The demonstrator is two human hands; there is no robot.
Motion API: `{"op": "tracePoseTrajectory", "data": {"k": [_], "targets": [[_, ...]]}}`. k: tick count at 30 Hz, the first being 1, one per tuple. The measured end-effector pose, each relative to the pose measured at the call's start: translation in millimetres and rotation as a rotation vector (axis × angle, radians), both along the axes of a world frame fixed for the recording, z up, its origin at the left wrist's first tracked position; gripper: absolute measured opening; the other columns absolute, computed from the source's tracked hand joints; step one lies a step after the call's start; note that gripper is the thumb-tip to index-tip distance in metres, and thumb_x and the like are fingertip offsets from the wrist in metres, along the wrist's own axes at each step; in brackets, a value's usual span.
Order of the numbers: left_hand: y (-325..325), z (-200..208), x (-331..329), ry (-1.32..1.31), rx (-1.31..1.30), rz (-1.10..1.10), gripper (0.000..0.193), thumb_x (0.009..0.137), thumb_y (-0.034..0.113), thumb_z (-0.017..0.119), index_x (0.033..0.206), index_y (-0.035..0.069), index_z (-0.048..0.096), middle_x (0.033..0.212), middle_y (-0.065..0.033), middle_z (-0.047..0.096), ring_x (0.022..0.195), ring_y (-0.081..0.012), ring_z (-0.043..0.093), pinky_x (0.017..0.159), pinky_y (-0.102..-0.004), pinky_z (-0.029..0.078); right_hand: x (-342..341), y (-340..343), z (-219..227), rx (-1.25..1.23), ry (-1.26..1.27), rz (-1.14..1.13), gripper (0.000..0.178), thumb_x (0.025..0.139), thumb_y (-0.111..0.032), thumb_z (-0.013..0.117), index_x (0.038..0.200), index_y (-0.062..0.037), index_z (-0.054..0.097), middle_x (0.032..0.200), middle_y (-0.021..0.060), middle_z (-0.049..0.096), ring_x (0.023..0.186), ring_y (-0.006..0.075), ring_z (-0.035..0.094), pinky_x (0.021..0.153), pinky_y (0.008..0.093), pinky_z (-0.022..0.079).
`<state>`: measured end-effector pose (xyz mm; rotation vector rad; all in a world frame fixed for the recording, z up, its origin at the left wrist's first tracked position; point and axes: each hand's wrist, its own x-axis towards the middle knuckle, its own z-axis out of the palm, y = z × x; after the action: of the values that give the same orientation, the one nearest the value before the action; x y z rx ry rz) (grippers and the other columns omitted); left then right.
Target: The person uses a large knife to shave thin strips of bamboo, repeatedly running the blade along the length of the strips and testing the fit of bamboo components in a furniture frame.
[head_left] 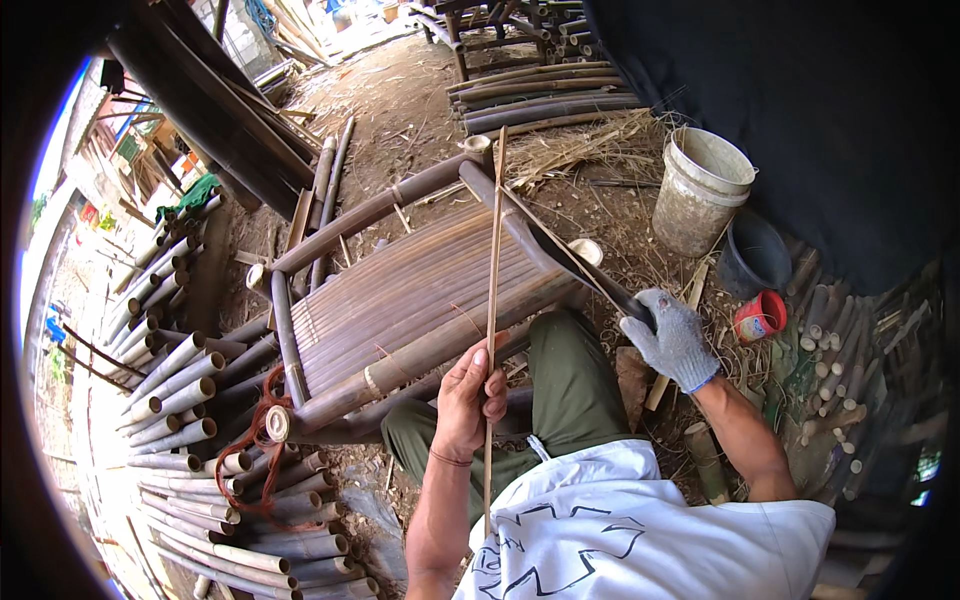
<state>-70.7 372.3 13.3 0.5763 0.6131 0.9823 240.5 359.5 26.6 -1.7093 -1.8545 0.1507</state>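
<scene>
My bare left hand (468, 395) is closed around a long thin bamboo strip (494, 260), which stands nearly upright in front of me. My right hand (672, 338), in a grey knit glove, grips the near end of a long dark piece with a pale edge (590, 272); it looks like split bamboo, though a blade cannot be ruled out. That piece slants away to the far left, over the right end of a dark bamboo frame (335, 405). The frame holds a panel of bamboo slats (400, 295) and lies before my knees. Red-brown cord (262, 430) hangs by its near left corner.
Many cut bamboo poles (185, 400) are stacked at the left, their ends toward me. At the right stand a dirty white bucket (700, 190), a dark bucket (757, 255) and a red tin (760, 317). More poles (550, 100) lie at the back, near shavings (590, 145).
</scene>
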Motion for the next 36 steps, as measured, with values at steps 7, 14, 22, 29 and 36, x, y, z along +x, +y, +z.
{"op": "tracePoseTrajectory", "data": {"k": [7, 14, 22, 29, 36], "targets": [[-8.5, 0.5, 16.7, 0.048, -0.018, -0.096, 0.041, 0.107, 0.031, 0.049, 0.139, 0.006, 0.054, 0.070, 0.0020, 0.044, 0.046, -0.0052, 0.037, 0.040, -0.0193, 0.030, -18.3, 13.1, -5.4, 0.160, -0.130, 0.170, 0.042, 0.084, -0.044, 0.073, 0.100, -0.0069, 0.062, 0.082, 0.0131, 0.063, 0.078, 0.0358, 0.064, 0.070, 0.0458, 0.051], [-44.4, -1.1, 32.2, 0.266, 0.006, -0.187, 0.044, 0.105, 0.036, 0.054, 0.137, 0.006, 0.058, 0.069, 0.0038, 0.044, 0.048, -0.0039, 0.035, 0.042, -0.0204, 0.028, 14.2, 94.9, 13.2, 0.194, -0.026, -0.112, 0.042, 0.095, -0.048, 0.060, 0.084, -0.0076, 0.062, 0.076, 0.0163, 0.064, 0.070, 0.0347, 0.064, 0.063, 0.0453, 0.050], [-44.4, -7.9, 44.7, 0.396, 0.149, -0.186, 0.042, 0.105, 0.030, 0.056, 0.137, 0.004, 0.058, 0.073, 0.0021, 0.051, 0.052, -0.0045, 0.040, 0.046, -0.0207, 0.032, -8.4, 67.8, 2.2, 0.015, 1.139, -0.029, 0.032, 0.099, -0.038, 0.063, 0.094, -0.0061, 0.061, 0.063, 0.0029, 0.057, 0.049, 0.0142, 0.055, 0.046, 0.0292, 0.046], [-62.1, -25.0, 11.8, 0.239, 0.035, -0.399, 0.036, 0.104, 0.022, 0.058, 0.130, -0.001, 0.061, 0.080, -0.0020, 0.062, 0.058, -0.0070, 0.053, 0.051, -0.0207, 0.043, 1.4, 101.9, 31.6, 0.086, 1.147, -0.179, 0.033, 0.092, -0.039, 0.070, 0.081, -0.0089, 0.065, 0.064, -0.0042, 0.055, 0.049, 0.0059, 0.050, 0.044, 0.0230, 0.037], [-26.6, -0.2, 17.0, 0.495, 0.225, 0.020, 0.042, 0.102, 0.025, 0.062, 0.134, -0.001, 0.060, 0.081, 0.0027, 0.059, 0.058, -0.0026, 0.044, 0.049, -0.0186, 0.034, -23.2, 77.8, 39.4, 0.164, 0.081, 0.137, 0.029, 0.092, -0.039, 0.064, 0.099, -0.0104, 0.064, 0.080, 0.0138, 0.064, 0.076, 0.0364, 0.067, 0.068, 0.0455, 0.052]]}}
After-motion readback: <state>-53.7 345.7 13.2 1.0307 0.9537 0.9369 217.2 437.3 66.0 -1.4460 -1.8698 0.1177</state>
